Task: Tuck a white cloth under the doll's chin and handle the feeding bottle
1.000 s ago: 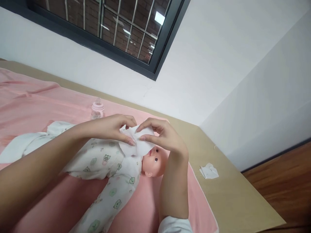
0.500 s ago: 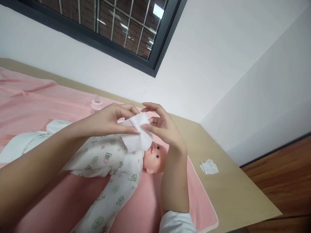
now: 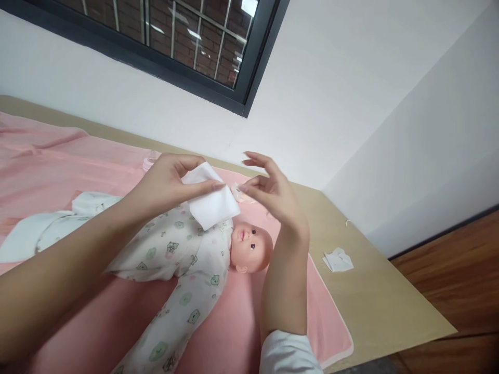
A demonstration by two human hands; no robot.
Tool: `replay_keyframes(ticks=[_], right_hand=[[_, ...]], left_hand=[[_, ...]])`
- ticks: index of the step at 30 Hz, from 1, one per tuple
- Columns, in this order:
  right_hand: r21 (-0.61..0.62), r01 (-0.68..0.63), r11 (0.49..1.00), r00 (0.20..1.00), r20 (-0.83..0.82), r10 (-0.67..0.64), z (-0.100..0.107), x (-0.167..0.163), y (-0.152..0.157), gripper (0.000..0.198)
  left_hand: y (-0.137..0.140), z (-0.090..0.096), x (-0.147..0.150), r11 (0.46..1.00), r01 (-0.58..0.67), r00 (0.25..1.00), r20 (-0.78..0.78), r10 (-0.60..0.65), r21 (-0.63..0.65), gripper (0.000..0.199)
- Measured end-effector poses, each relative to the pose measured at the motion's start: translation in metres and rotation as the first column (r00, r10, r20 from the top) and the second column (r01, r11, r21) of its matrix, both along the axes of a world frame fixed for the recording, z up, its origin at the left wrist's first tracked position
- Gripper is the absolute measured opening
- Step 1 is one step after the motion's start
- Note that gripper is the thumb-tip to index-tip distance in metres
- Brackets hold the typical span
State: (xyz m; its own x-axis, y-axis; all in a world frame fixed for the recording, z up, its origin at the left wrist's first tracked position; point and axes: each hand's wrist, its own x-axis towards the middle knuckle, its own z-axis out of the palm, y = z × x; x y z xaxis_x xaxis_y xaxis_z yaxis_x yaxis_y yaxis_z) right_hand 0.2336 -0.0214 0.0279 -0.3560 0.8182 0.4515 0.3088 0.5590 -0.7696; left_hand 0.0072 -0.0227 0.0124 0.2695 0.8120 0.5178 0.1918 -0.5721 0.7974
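Observed pale wall (image 3: 331,78) farthest beyond the left hand (image 3: 175,176) and right hand (image 3: 275,192). Found tan table (image 3: 378,296) beneath both, extending out to the right of the right hand. Noted pink blanket (image 3: 234,311) on it, running under both forearms. Saw dark-framed window (image 3: 187,41) up beyond the left hand, barred, with bright reflections in the glass.

Found doll (image 3: 187,254) face up on the blanket, in a suit printed with green animal faces. Located head just nearer than the hands, beside the right wrist; traced body leftward under the left forearm.

Recorded left hand as clamped on white tissue (image 3: 214,202), thumb across the near face (other fingers partly hidden behind). Noted tissue tilted, held in the air above the doll's chest. Recorded right hand as raised just right of the tissue, index well apart from thumb; cannot tell whether closed on anything.

Found second tissue (image 3: 338,259), folded, on bare table right of the right wrist. Glimpsed bottle (image 3: 147,163) just beyond the left hand, mostly hidden. Noted small pale item (image 3: 236,192) at the right thumb; cannot tell whether gripped or merely behind.
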Motion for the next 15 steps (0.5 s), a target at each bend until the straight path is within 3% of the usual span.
replay_keyframes(ticks=[4, 8, 12, 15], right_hand=[[0.029, 0.220, 0.975, 0.973, -0.078, -0.218, -0.006, 0.044, 0.021, 0.048], [-0.207, 0.320, 0.924, 0.936, -0.078, -0.342, -0.033, 0.083, 0.053, 0.041], [-0.555, 0.209, 0.805, 0.923, -0.161, -0.351, -0.074, 0.097, 0.077, 0.028], [-0.635, 0.137, 0.760, 0.899, -0.242, -0.365, -0.107, 0.090, 0.085, 0.023]], left_hand=[[0.010, -0.010, 0.007, 0.972, 0.042, 0.994, -0.092, -0.064, -0.230, 0.027], [0.019, -0.032, 0.025, 0.967, 0.107, 0.956, -0.245, -0.164, -0.229, 0.031], [0.018, -0.048, 0.040, 0.926, 0.191, 0.877, -0.367, -0.310, -0.325, 0.031], [0.015, -0.053, 0.045, 0.930, 0.161, 0.835, -0.457, -0.307, -0.330, 0.027]])
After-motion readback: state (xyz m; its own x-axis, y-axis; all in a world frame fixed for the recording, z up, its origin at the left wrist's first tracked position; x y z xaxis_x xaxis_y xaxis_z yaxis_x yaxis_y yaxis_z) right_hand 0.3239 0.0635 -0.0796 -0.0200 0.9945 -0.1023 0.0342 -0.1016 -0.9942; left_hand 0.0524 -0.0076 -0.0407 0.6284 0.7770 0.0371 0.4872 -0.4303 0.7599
